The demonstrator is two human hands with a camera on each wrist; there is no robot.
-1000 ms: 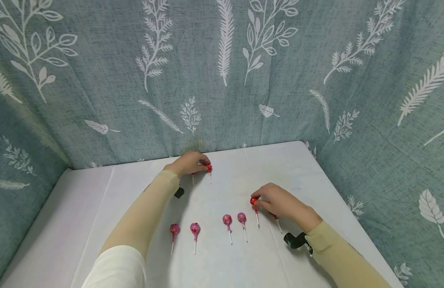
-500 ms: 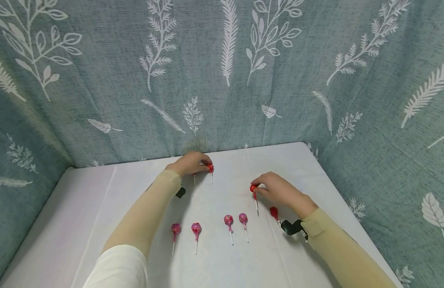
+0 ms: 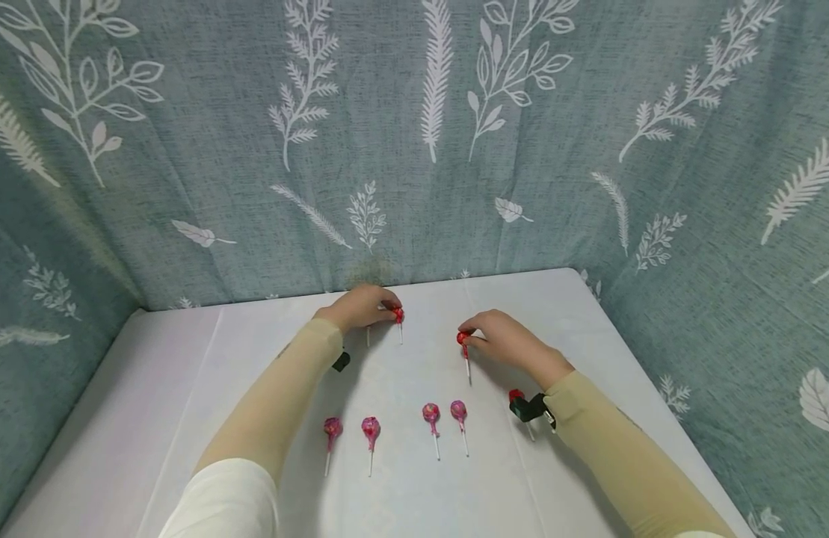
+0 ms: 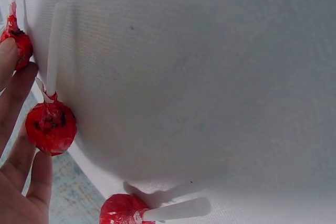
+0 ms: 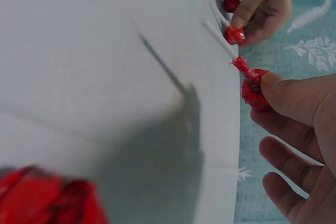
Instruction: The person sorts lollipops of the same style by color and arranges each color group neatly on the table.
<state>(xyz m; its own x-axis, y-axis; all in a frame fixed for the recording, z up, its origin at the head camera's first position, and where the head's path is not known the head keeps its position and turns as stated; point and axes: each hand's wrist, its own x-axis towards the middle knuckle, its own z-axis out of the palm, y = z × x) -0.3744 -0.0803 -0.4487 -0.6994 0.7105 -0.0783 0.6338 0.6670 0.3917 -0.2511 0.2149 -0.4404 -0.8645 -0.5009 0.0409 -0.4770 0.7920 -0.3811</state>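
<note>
Near the back edge of the table, my left hand (image 3: 365,305) pinches a red lollipop (image 4: 20,51) by its wrapped head between thumb and finger. A second red lollipop (image 4: 51,127) lies beside its other fingers, and a third red one (image 4: 123,210) is farther off in the left wrist view. My right hand (image 3: 511,342) grips another red lollipop (image 5: 255,90) at its head, thumb on the near side. That lollipop hangs above the cloth, its shadow apart from it. One more red lollipop (image 3: 516,394) lies partly hidden under the right wrist camera.
Several pink lollipops stand in a row in front: two at left (image 3: 370,428), two at right (image 3: 458,410), sticks toward me. A white cloth covers the table (image 3: 253,418). A green leaf-patterned curtain (image 3: 387,149) hangs behind and at both sides.
My right hand has carried its red lollipop toward the back of the table and slightly left, away from the red one lying there. The left hand keeps its place.
</note>
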